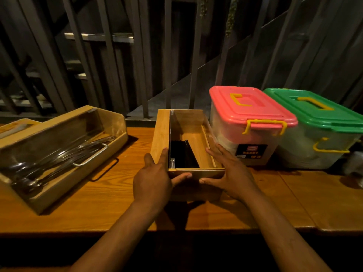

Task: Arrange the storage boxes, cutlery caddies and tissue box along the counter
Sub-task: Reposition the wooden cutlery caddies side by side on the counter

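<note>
A small wooden box (161, 132) with black napkins inside stands in the middle of the wooden counter (117, 203). My left hand (155, 177) holds its near left corner, thumb under the front edge. My right hand (229, 171) holds the near right corner the same way. To the left lies a long wooden cutlery caddy (64, 179) with metal cutlery and a clear lid, set at an angle. To the right stand a storage box with a pink lid (249, 108) and one with a green lid (322, 112), side by side.
Part of another wooden caddy (13, 125) shows at the far left edge. A glass object (356, 167) sits at the far right. Dark metal railing bars (145, 55) rise behind the counter. The counter's near edge drops off just below my forearms.
</note>
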